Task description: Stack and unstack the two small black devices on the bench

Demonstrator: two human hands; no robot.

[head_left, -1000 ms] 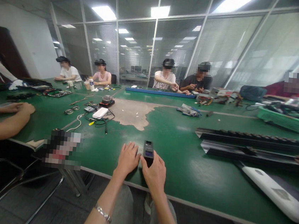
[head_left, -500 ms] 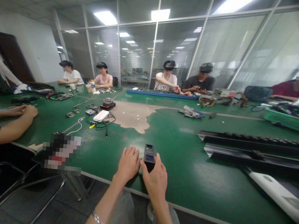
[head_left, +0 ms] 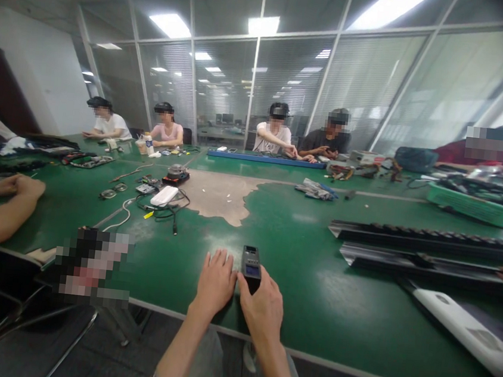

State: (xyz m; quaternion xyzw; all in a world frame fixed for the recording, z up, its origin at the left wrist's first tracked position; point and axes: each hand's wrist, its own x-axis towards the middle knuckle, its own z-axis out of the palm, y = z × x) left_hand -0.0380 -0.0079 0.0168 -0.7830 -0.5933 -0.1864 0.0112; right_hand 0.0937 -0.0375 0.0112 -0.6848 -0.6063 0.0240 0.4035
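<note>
A small black handheld device (head_left: pixel 251 263) with a little screen and a row of buttons rests on the green table (head_left: pixel 302 305) near its front edge. My right hand (head_left: pixel 263 301) is closed round its near end, thumb on the left side and fingers on the right. The fingers partly cover the device's right side. Flat on the table just left of it lies my left hand (head_left: pixel 216 281), palm down, fingers stretched out, holding nothing.
To the right lie long black metal rails (head_left: pixel 414 262), a white-and-black elongated unit (head_left: pixel 461 330) and a green basket (head_left: pixel 478 206). A white box (head_left: pixel 165 196) with cables sits left of centre. Another person's arms (head_left: pixel 1 210) rest at left; co-workers sit across the table.
My view has turned slightly to the right, so the background sits further left. Another person's hand shows more at the right edge. My hands and the device keep nearly the same pose.
</note>
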